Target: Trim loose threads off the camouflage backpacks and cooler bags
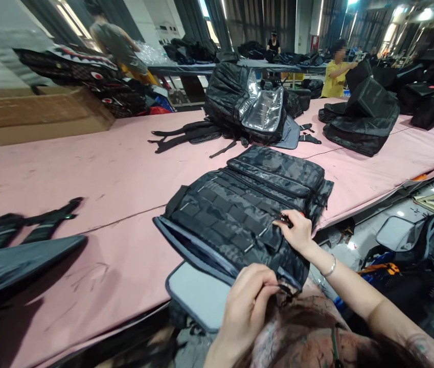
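A dark camouflage backpack (pixel 217 209) lies flat on the pink table in front of me, webbing rows upward. Its near end gapes along a grey-lined opening (pixel 197 248), and a pale grey padded flap (pixel 201 294) hangs below over the table's edge. With thumb and fingers, my left hand (pixel 249 301) pinches the bag's near right corner. My right hand (pixel 297 232) is closed around a small dark tool (pixel 286 220), which looks like thread snips, above the bag's right side. My fingers partly hide the tool.
Another black backpack with a silvery lining (pixel 265 110) stands farther back on the pink table (pixel 124 168). Straps and a grey panel (pixel 25 263) lie at left, near a cardboard box (pixel 44 115). More bags (pixel 358 120) sit at right. A co-worker in yellow (pixel 335 76) handles a bag.
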